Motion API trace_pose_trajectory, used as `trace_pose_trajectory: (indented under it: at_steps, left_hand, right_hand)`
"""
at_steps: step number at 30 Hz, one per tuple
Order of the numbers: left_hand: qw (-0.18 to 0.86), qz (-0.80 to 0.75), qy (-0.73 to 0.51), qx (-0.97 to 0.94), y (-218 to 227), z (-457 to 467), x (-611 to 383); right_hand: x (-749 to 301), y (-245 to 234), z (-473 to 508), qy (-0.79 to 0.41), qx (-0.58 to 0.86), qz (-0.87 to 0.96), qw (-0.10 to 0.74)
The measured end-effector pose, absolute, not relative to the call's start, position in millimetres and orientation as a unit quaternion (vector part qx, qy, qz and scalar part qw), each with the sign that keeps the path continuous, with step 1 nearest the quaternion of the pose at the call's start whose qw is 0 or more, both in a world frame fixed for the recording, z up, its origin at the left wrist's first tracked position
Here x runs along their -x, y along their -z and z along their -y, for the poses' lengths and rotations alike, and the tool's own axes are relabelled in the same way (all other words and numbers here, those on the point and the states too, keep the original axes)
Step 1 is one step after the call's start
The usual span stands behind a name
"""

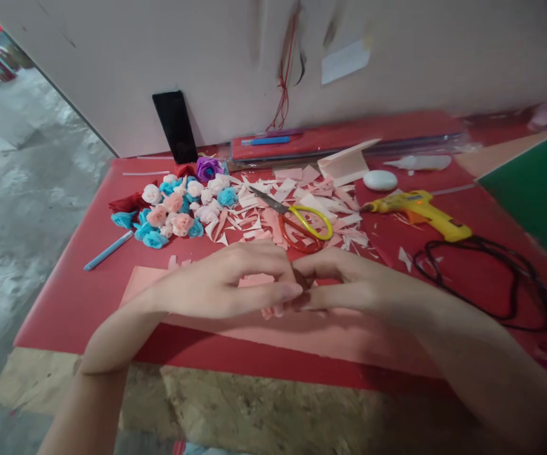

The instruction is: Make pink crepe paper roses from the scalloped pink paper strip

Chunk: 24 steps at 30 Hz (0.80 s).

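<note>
My left hand (235, 278) and my right hand (353, 278) meet over the front of the table, fingertips pressed close together. Between them they pinch a small piece of pink paper (269, 312) with a ruffled edge; most of it is hidden by the fingers. Beneath both hands lies a long sheet of pink paper (264, 333). Just beyond my fingers, scissors (296, 218) with one yellow and one red handle rest on pink and white paper scraps (249, 218). Left of the scraps sits a cluster of pink, white, blue, red and purple paper flowers (173, 203).
A yellow glue gun (427, 210) with a black cord (515, 278) lies at right, near a white oval object (380, 180) and a clear bottle (422, 163). A phone (177, 126) leans on the wall. A blue pen (108, 251) is at left on the red table (74, 284).
</note>
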State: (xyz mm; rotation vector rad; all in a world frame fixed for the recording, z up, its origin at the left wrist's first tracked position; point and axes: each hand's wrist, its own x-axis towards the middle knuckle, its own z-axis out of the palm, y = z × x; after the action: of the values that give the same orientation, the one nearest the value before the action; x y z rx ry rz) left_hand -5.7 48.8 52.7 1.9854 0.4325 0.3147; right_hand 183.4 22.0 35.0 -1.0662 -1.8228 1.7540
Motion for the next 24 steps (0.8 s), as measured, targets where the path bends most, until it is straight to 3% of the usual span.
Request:
trace_pose_trajectory:
  at_steps: [15,24]
  left_hand:
    - [0.445,-0.168,-0.150,-0.867,-50.1,-47.7,4.3]
    - [0.416,-0.179,-0.334,-0.827,-45.9,-48.0,7.6]
  right_hand:
    - [-179.6,-33.3,-23.0,-0.667,0.352,0.616,0.225]
    - [-182.7,-40.3,-18.0,-0.714,0.385,0.477,0.338]
